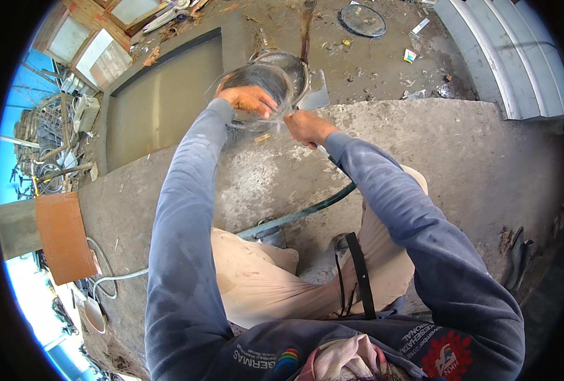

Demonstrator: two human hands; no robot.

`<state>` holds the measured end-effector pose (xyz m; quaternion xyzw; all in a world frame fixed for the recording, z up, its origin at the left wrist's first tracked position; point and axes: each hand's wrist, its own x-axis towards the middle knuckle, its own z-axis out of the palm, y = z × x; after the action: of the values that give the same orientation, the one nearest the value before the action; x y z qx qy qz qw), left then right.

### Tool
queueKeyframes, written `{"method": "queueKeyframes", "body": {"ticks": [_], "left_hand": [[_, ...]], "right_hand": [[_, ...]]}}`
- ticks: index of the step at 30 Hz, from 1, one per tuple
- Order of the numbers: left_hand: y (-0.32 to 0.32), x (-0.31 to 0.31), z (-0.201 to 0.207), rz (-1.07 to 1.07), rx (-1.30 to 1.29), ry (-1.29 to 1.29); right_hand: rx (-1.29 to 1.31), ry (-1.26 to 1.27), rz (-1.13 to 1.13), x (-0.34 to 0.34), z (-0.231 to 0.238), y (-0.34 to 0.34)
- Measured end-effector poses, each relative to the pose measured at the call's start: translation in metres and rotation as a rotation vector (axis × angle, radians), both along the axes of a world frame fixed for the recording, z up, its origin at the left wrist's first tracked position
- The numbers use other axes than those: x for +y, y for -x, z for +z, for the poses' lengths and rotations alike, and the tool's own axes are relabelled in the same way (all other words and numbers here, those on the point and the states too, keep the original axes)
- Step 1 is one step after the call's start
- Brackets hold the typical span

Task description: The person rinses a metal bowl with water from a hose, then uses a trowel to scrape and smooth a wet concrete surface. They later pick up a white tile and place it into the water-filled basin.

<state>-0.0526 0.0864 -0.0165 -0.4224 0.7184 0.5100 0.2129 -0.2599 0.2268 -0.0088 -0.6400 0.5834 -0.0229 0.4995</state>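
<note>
My right hand (pixel 308 129) is closed round the end of a green hose (pixel 320 203), beside the near right rim of a round, dark vessel (pixel 256 75) that looks like a bucket or basin. Its outline is smeared, as if by motion or splashing water. Over the vessel's mouth is my left hand (pixel 249 100), its fingers partly stretched toward the right and no object visible in them. Whether its fingertips touch the inner wall, I cannot tell. Behind the vessel, a second round rim (pixel 298 71) shows, with a brown wooden handle (pixel 306 28) rising past it.
A shallow rectangular concrete basin (pixel 167 101) lies left of the vessel. Wet mud with litter and a black round mesh (pixel 362 21) spreads beyond the concrete ledge (pixel 409 127). Grey corrugated sheets (pixel 510 57) stand at far right; an orange-brown board (pixel 66 238) lies left.
</note>
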Motion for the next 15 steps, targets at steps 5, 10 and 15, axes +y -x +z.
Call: {"method": "queueKeyframes", "body": {"ticks": [5, 10, 15], "left_hand": [[-0.067, 0.013, -0.024, 0.570, -0.116, 1.274], [-0.106, 0.047, -0.088, 1.524, 0.195, -0.058], [-0.072, 0.034, -0.104, 1.636, 0.711, -0.022]], "right_hand": [[-0.001, 0.101, -0.012, 0.003, 0.023, -0.009], [0.008, 0.033, -0.023, 0.005, 0.038, -0.011], [0.038, 0.227, 0.068, -0.005, 0.039, -0.010]]}}
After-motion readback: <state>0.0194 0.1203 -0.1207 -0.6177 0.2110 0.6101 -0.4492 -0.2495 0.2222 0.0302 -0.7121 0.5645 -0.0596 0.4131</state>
